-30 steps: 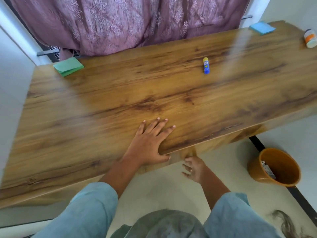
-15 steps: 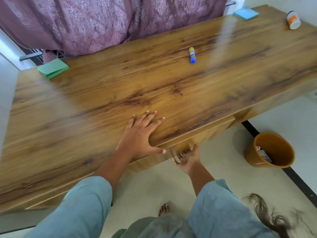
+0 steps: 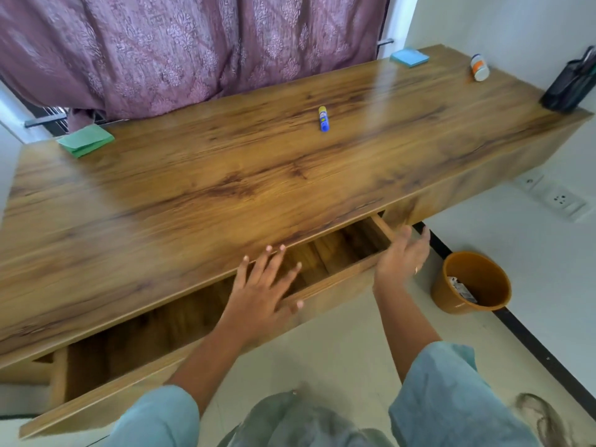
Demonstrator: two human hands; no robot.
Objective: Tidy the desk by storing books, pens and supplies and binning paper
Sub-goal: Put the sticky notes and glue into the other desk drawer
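A long drawer (image 3: 335, 279) stands pulled out below the wooden desk (image 3: 193, 195); its visible inside shows only bare wood. My left hand (image 3: 264, 288) hovers over the drawer's front edge with fingers spread, holding nothing. My right hand (image 3: 403, 256) is open beside the drawer's right corner, fingers straight. On the desk lie a blue and yellow glue stick (image 3: 323, 118) in the middle, a green pad (image 3: 86, 141) at the back left, a blue sticky-note pad (image 3: 409, 57) and a white and orange bottle (image 3: 479, 68) at the back right.
A black mesh pen holder (image 3: 569, 83) stands at the desk's right end. An orange bin (image 3: 472, 282) with a scrap inside sits on the floor at the right. A purple curtain (image 3: 193, 43) hangs behind the desk. Wall sockets (image 3: 559, 199) are on the right wall.
The drawer has slid out from under the desk. My left hand lifted off the desktop to above the drawer; my right hand left the drawer's underside and moved right, fingers now open.
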